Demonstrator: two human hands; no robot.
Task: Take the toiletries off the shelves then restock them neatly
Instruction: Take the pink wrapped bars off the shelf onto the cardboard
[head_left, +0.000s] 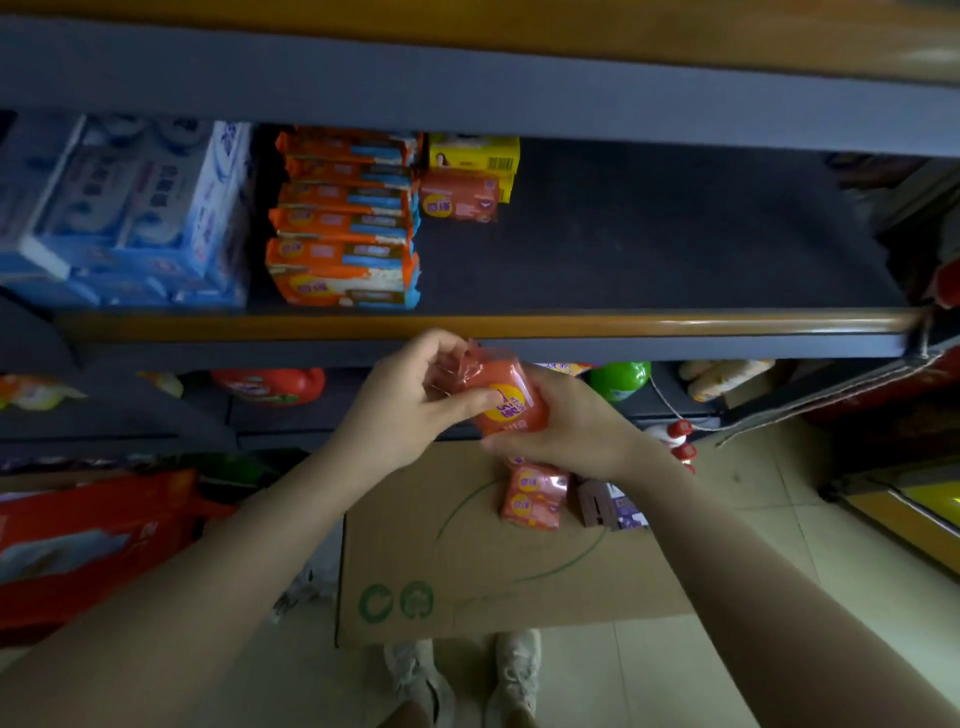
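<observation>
Head view, print on orange soap packet (506, 402) blurred, its lower end hidden behind right hand (566, 431), crinkled glossy wrapper pinched by left hand (410, 400) too, held below shelf edge (675, 323), two like packets (532, 496) flat on cardboard box (467, 566).

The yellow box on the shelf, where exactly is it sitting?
The yellow box sits at the back of the dark shelf, right of the stacked orange packets and behind a single orange-red soap pack.

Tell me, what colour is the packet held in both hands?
The packet is orange-red with a yellow round badge, seen in the head view.
</observation>
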